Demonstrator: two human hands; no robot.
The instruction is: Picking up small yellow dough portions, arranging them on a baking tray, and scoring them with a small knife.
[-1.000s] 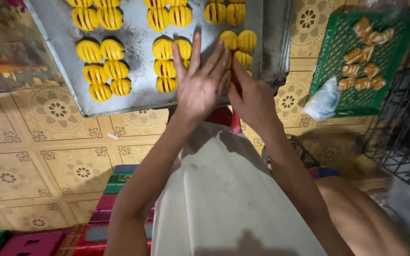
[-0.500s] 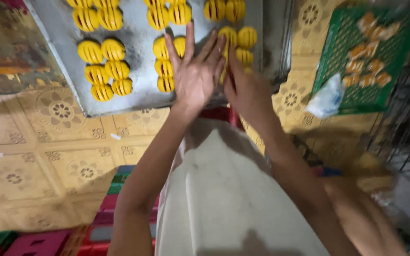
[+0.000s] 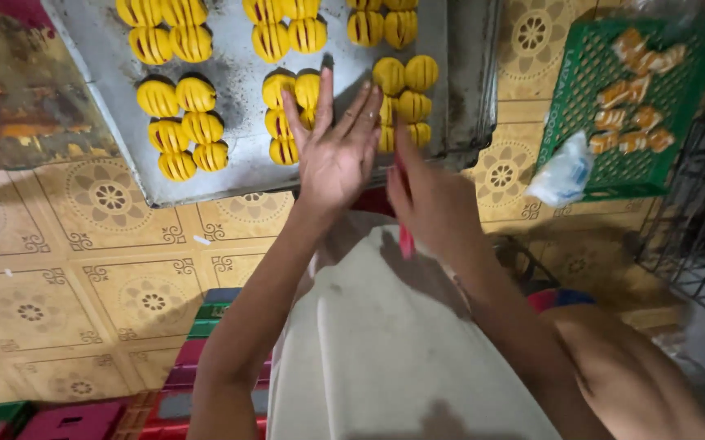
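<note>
The left hand (image 3: 338, 155) is lifted flat above the near edge of a metal baking tray (image 3: 238, 175), its fingers straight and spread a little apart, holding nothing. Just beyond the fingertips lie yellow slashed dough pieces (image 3: 291, 110), placed in small groups of about six with bare metal between the groups, probably so that they do not stick together. The right hand (image 3: 434, 208) is just beside the left, nearly touching it; its fingers are curled together around a thin red tool (image 3: 406, 236), most likely a small cutter, whose lower end comes out under the hand. What the tip does I cannot tell, because the hand hides it. A pale cloth (image 3: 385, 350) covers the person's lap under both wrists. To the right of the right hand's knuckles, well apart, a green plastic crate (image 3: 588, 106) holds some orange-brown pieces (image 3: 633, 114), and a crumpled clear plastic bag (image 3: 562, 173) lies at its corner. Everything sits on a patterned tiled floor (image 3: 108, 244).
</note>
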